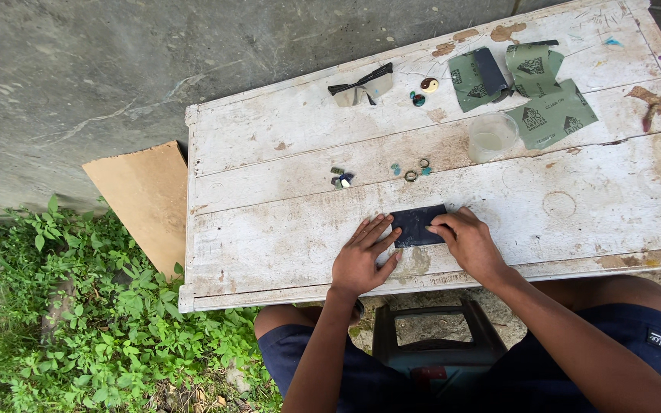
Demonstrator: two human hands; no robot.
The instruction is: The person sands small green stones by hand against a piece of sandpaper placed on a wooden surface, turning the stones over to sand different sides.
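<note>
You sit at a worn white desk (284, 229) made of planks, its paint flaking and stained brown in spots. At about 9 o'clock from it a brown cardboard sheet (143, 195) leans by the grey wall, with green weeds (78, 306) below.

Near the desk's front edge lies the dark sheet of sandpaper (416, 226), a small rectangle, nearly black with a blue cast, flat on the wood and matte. Its long side runs roughly along the desk's edge, tilted a little.

Your left hand (361, 260) rests flat at 9 o'clock of the sheet, fingers spread wide, the fingertips touching its left edge. Your right hand (468, 241) sits at 3 o'clock of it, fingers curled down with the tips pressing on the sheet's right end; whether anything lies under those fingers you cannot tell.

At 1 o'clock from the sheet, toward the far corner, lie green sandpaper sheets (548, 115), some folded, showing their printed backs. Beside them stands a clear plastic cup (491, 136) with pale liquid. At 11 o'clock lie safety glasses (361, 86). Just beyond the dark sheet, at 12 o'clock, are small rings and beads (411, 170).
</note>
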